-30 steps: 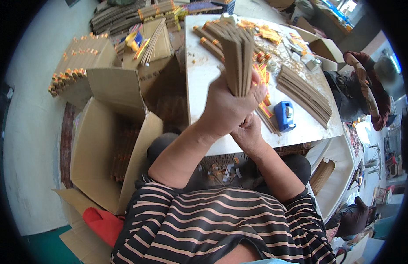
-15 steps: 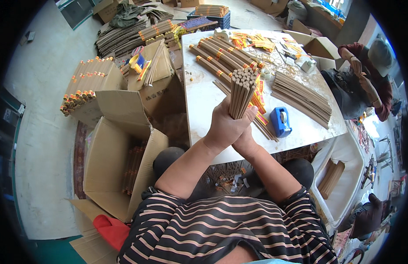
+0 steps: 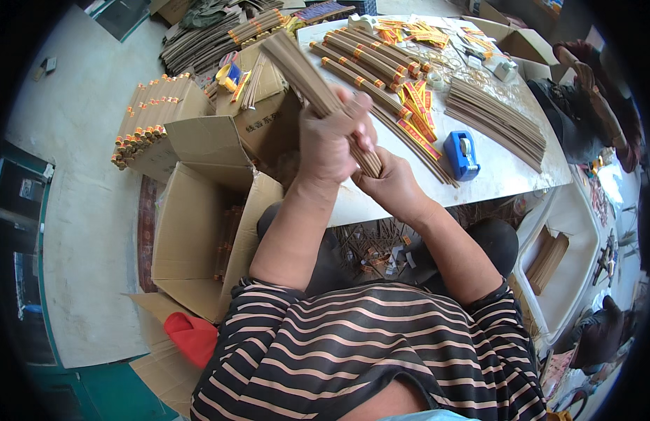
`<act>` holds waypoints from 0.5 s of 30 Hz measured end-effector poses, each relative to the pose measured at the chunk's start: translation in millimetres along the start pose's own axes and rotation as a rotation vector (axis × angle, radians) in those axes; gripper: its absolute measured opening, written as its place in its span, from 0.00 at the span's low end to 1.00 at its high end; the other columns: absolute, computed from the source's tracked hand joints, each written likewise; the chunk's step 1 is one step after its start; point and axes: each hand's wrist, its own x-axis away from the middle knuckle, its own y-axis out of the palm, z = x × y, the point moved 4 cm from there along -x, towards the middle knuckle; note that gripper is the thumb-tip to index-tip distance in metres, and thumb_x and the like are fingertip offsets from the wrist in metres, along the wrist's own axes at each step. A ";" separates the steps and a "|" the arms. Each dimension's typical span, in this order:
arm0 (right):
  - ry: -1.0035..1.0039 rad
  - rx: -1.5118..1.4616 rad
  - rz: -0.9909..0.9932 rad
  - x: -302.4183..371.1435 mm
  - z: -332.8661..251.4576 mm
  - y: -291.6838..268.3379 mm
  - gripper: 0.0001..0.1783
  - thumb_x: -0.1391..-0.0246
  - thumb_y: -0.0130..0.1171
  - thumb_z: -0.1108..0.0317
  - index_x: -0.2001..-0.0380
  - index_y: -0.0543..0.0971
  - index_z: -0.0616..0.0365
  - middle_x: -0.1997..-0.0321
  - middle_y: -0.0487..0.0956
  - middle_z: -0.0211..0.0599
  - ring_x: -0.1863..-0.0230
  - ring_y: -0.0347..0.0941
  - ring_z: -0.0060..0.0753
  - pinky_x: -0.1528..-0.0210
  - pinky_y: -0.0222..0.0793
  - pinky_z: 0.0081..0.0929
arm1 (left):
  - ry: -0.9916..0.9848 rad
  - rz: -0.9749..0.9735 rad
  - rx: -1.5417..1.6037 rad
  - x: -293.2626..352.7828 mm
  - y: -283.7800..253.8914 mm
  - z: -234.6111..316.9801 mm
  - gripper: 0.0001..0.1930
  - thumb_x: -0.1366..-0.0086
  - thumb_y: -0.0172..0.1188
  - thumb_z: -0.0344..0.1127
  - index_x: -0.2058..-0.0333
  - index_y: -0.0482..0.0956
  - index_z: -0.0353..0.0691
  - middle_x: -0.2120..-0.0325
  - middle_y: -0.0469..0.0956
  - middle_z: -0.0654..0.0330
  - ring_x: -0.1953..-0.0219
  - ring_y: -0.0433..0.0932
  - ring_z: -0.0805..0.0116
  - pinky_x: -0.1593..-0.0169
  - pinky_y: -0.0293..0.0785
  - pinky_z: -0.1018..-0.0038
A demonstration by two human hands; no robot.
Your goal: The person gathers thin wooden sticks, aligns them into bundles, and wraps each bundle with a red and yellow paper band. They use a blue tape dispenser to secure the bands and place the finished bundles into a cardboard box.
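Note:
My left hand (image 3: 330, 140) is closed round a thick bundle of brown incense sticks (image 3: 295, 69), held tilted above the near left edge of the table. The bundle's upper end points to the far left. At its lower end, my right hand (image 3: 395, 184) grips the sticks with thumb and fingers. Just beyond my hands lie wrapped incense bundles (image 3: 360, 62) with red and yellow bands, and a pile of red and yellow paper labels (image 3: 417, 112). A blue tape dispenser (image 3: 462, 156) stands right of my right hand. Loose incense sticks (image 3: 497, 121) lie farther right.
An open cardboard box (image 3: 192, 238) with banded bundles inside stands at my left. Behind it, more bundles (image 3: 153, 116) are stacked on a carton. A white tub (image 3: 569, 259) holding sticks is at my right. Another person (image 3: 591, 105) sits across the table's right side.
The bundle has gone from nearly upright to tilted far left. My left hand has moved up and left along it; my right hand has come apart from the left, to the lower end.

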 end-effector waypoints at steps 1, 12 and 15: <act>-0.020 0.107 0.029 1.6 1.6 0.2 0.12 0.53 0.58 0.64 0.71 0.71 0.61 0.78 0.74 0.46 0.76 0.72 0.44 0.69 0.68 0.37 | 0.041 0.090 -0.022 0.8 -0.2 9.6 0.10 0.42 0.59 0.32 0.78 0.66 0.45 0.89 0.63 0.67 0.88 0.65 0.75 0.85 0.62 0.78; -0.162 0.304 0.205 2.0 2.3 -4.0 0.11 0.53 0.57 0.65 0.74 0.68 0.60 0.77 0.74 0.53 0.72 0.71 0.56 0.69 0.68 0.43 | 0.360 0.219 -0.081 3.2 26.2 55.2 0.10 0.46 0.60 0.25 0.80 0.66 0.40 0.91 0.64 0.66 0.91 0.64 0.75 0.85 0.64 0.78; -0.296 0.183 0.304 -9.4 4.0 -9.3 0.12 0.54 0.58 0.64 0.73 0.68 0.60 0.77 0.74 0.51 0.72 0.72 0.56 0.70 0.68 0.41 | 0.421 0.128 -0.181 2.5 52.5 58.1 0.10 0.47 0.60 0.24 0.79 0.67 0.39 0.91 0.67 0.64 0.90 0.66 0.76 0.85 0.64 0.80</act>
